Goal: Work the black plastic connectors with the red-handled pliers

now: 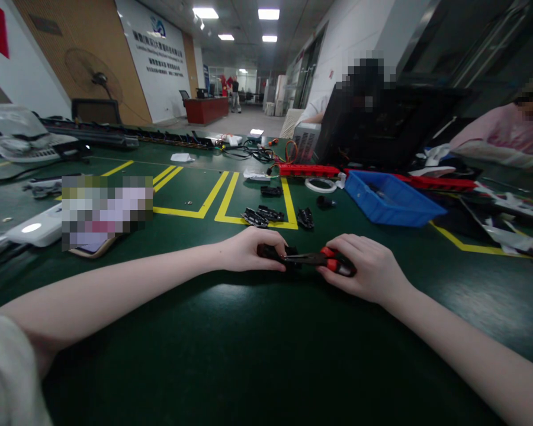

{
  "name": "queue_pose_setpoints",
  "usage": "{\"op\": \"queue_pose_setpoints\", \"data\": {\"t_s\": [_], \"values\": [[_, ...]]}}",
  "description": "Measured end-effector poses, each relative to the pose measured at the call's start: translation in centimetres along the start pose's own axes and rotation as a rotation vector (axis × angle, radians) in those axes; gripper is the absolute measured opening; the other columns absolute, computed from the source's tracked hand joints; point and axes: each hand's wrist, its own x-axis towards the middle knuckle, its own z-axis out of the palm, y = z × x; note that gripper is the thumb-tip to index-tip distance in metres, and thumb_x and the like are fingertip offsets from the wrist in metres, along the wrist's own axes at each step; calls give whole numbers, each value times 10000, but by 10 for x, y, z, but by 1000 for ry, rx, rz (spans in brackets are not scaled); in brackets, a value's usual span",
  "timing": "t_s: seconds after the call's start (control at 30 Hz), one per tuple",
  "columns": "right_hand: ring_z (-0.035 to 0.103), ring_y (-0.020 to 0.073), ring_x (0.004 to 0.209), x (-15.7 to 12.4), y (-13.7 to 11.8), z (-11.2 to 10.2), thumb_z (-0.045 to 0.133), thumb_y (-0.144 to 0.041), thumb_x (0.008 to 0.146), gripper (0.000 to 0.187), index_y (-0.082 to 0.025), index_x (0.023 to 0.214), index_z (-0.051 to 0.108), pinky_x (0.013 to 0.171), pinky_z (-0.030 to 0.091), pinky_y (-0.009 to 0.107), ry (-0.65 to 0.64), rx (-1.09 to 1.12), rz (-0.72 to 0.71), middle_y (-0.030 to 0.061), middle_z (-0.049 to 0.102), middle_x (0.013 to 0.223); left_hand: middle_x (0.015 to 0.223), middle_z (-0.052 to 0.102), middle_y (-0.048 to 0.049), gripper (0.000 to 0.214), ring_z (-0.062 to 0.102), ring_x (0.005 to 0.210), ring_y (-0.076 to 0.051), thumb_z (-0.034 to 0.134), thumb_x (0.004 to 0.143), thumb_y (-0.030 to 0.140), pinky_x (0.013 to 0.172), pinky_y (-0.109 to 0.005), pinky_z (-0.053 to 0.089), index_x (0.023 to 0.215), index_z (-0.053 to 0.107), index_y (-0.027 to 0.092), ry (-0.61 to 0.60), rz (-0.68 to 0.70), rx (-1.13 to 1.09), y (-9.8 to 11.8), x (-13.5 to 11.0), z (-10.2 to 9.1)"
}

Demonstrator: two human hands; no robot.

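My left hand (258, 249) is closed around a small black plastic part (270, 252), much of it hidden by the fingers. In my right hand (368, 265) are needle-nose pliers (313, 259) with red and black handles. Their jaws point left and reach the black part beside my left fingertips; whether they grip it I cannot tell. Both hands are low over the dark green table (195, 355). Just beyond them lie several similar black parts (270, 213), some inside a yellow taped outline, and another black part (305, 218) right of the tape.
A blue bin (393, 201) stands to the right, near a white ring (320, 185) and a short black cylinder (326, 202). On the left are a phone (111, 222) and a white device (38, 226). A large black panel (382, 127) and a person (501, 133) are across the table.
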Motion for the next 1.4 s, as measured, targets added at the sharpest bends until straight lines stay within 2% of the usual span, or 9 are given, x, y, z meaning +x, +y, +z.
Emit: {"op": "queue_pose_setpoints", "data": {"t_s": [0.23, 0.43, 0.5, 0.8, 1.1, 1.4], "values": [[603, 188, 685, 0, 0, -1, 578, -438, 883, 285, -154, 905, 584, 609, 452, 310, -28, 6, 0, 74, 651, 813, 1037, 682, -94, 144, 657, 956, -192, 737, 829, 212, 860, -342, 522, 900, 667, 110, 15, -40, -3, 4, 1, 0], [591, 188, 680, 0, 2, 1, 570, -437, 884, 261, -177, 886, 556, 605, 437, 312, -37, 17, 45, 57, 633, 789, 1117, 656, -110, 187, 659, 699, -105, 736, 823, 240, 610, -240, 573, 920, 659, 100, 45, -221, -238, 3, 0, 3], [589, 187, 682, 0, 3, 1, 570, -439, 885, 261, -179, 887, 550, 606, 434, 311, -41, 20, 52, 57, 631, 793, 1148, 645, -118, 196, 649, 642, -75, 745, 811, 233, 572, -209, 568, 916, 657, 93, 53, -256, -291, 3, 1, 4], [591, 192, 682, 0, 1, 0, 566, -432, 884, 248, -185, 888, 548, 604, 434, 315, -42, 41, 62, 60, 632, 793, 1200, 637, -137, 269, 659, 582, -59, 755, 803, 247, 506, -164, 549, 1005, 657, 97, 44, -293, -328, 6, 1, 1], [580, 203, 689, 1, 0, -2, 572, -424, 873, 242, -184, 893, 570, 619, 430, 331, -51, -5, 5, 76, 647, 804, 1217, 638, -147, 251, 666, 645, -78, 763, 785, 220, 596, -220, 581, 985, 685, 89, -9, -294, -368, 4, 0, 0], [594, 216, 718, 1, -2, -4, 583, -417, 867, 277, -145, 919, 597, 639, 443, 339, -24, -95, -92, 103, 663, 837, 1149, 691, -114, 235, 673, 950, -195, 781, 779, 241, 821, -328, 537, 973, 728, 121, -80, -218, -128, 2, 1, -3]]}}
